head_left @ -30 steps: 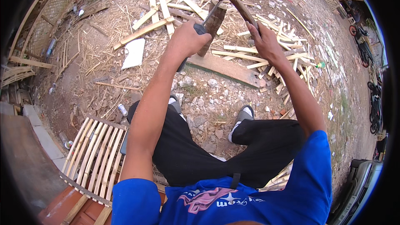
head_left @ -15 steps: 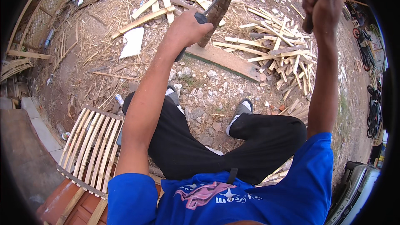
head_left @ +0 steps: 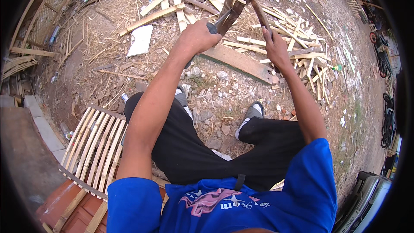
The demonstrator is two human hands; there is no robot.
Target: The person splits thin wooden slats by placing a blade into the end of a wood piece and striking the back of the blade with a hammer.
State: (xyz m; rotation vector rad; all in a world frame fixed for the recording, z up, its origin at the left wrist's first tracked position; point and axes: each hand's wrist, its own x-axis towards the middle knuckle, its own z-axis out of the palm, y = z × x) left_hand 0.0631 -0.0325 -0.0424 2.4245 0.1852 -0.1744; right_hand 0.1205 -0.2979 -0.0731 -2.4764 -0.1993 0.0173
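My left hand (head_left: 196,38) is closed round the dark handle of a long-bladed knife (head_left: 211,28). Its blade meets the upper part of a dark, upright piece of bamboo (head_left: 227,19), which stands at the far end of a thick board (head_left: 239,62) on the ground. In my right hand (head_left: 277,51) is a hammer (head_left: 260,14), gripped by its brown wooden handle. The hammer's metal head is over the top of the bamboo, by the blade; whether it touches cannot be made out.
Split strips (head_left: 308,56) lie piled right of the board, with more strips (head_left: 174,6) beyond it. A white scrap (head_left: 139,41) lies to the left. Near my left leg is a curved slatted frame (head_left: 97,146). Stones and straw cover the ground. A vehicle (head_left: 366,203) stands at lower right.
My right hand has swung the hammer down and leftward from its raised place at upper right, to the top of the bamboo. My left hand keeps hold of the knife, its blade now foreshortened.
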